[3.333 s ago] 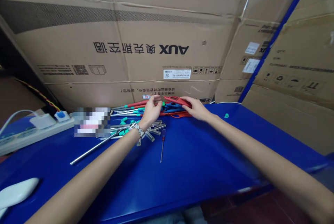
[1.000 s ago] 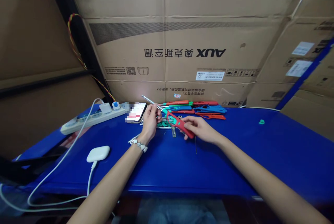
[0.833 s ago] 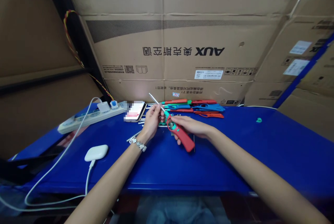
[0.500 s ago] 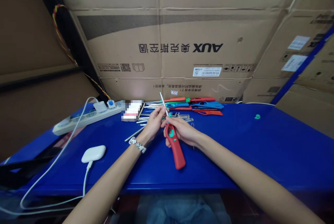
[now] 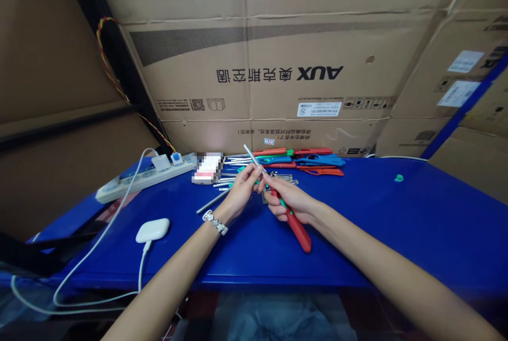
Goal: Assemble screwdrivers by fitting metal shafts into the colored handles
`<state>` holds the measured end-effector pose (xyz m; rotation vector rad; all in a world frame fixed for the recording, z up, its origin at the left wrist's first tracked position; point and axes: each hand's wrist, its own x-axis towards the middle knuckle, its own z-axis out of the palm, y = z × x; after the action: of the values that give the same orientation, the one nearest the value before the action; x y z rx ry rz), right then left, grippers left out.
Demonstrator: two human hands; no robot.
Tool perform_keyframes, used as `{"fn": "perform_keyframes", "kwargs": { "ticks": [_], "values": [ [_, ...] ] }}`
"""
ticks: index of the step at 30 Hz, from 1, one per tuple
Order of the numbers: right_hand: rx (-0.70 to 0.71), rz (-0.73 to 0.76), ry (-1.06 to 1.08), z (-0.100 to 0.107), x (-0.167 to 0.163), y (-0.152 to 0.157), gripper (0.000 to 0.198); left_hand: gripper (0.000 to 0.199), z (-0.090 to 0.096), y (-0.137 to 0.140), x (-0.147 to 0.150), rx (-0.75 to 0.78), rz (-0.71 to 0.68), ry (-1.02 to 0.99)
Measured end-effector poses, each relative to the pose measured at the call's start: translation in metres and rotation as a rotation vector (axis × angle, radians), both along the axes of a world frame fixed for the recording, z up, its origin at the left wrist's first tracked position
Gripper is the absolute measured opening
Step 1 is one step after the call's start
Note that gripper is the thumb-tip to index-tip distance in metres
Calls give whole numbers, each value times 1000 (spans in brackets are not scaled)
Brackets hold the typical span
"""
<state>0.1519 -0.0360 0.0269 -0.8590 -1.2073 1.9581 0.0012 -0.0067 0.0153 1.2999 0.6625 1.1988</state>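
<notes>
A red lighter [image 5: 298,231] with a green trigger and a long silver metal tube [image 5: 251,154] is held between both hands above the blue table. My right hand [image 5: 291,198] is closed around the top of its red body. At the tube's lower part, my left hand [image 5: 244,187] pinches the metal, its fingers close to the right ones. The joint between tube and body is partly hidden by fingers. Just beyond the hands lie loose metal tubes [image 5: 212,202] and small clear parts. Farther back sit blue lighter pieces [image 5: 321,160] and orange-red lighter pieces [image 5: 278,165].
On the left, a white power strip [image 5: 145,179] carries plugs and cables. A white earbud case [image 5: 153,230] on a cable lies nearer. A phone [image 5: 207,167] rests behind the hands. A small green piece [image 5: 399,178] lies at the right. A cardboard wall [image 5: 278,44] rises behind the table.
The lighter's red body has swung to the right, its bottom end now farther right, and its trigger side has turned. Both hands stay on it. The whole view has shifted slightly.
</notes>
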Motion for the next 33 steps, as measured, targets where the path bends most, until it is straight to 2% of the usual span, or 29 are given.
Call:
{"fn": "perform_keyframes", "kwargs": {
  "ticks": [6,8,12,16,19,21,22,26,28,30,33],
  "values": [
    [-92,56,1,1,3,3,48,38,-3,-5,1,-44,-132,30],
    [-108,52,14,1,3,4,50,34,-4,-5,2,-71,-138,-11],
    [-112,70,30,-2,5,0,45,28,3,6,-4,-120,-7,-217],
    [-87,81,-10,-6,9,-6,32,17,24,29,-15,-236,121,-456],
    [-85,82,10,-7,12,-8,33,17,34,44,-19,-230,176,-545],
    [-83,59,23,-5,13,-7,33,19,33,50,-19,-154,192,-425],
    [-80,28,30,-3,15,-6,34,21,30,52,-19,-87,215,-297],
    [-84,-152,77,7,22,0,32,20,10,53,-23,345,320,423],
    [-96,-211,107,9,25,3,31,20,0,52,-27,517,307,665],
    [-105,-243,118,9,26,6,30,27,-6,52,-30,599,305,774],
    [-116,-248,106,5,25,7,29,27,-9,55,-34,634,387,850]
  ]
}}
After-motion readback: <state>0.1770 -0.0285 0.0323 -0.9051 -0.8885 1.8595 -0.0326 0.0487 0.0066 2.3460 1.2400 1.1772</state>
